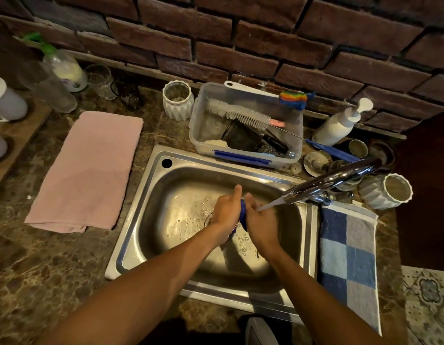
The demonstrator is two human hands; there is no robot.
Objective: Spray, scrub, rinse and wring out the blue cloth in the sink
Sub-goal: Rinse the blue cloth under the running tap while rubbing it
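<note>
Over the steel sink [151,220] both my hands hold the blue cloth [243,214], bunched into a narrow wad between them. My left hand [227,210] grips its left side with the thumb raised. My right hand [262,224] grips the right side. Only a thin blue strip shows between the palms. Water runs from the chrome tap [333,180] onto my right hand. Soap bubbles lie on the sink floor near the drain. A spray bottle [64,66] with a green trigger stands at the back left of the counter.
A pink towel [89,170] lies left of the sink and a blue checked towel [348,257] on its right. Behind it stand a clear tub of brushes [246,123], a white pump bottle [340,123], white ribbed jars [178,100] and glasses. A brick wall backs the counter.
</note>
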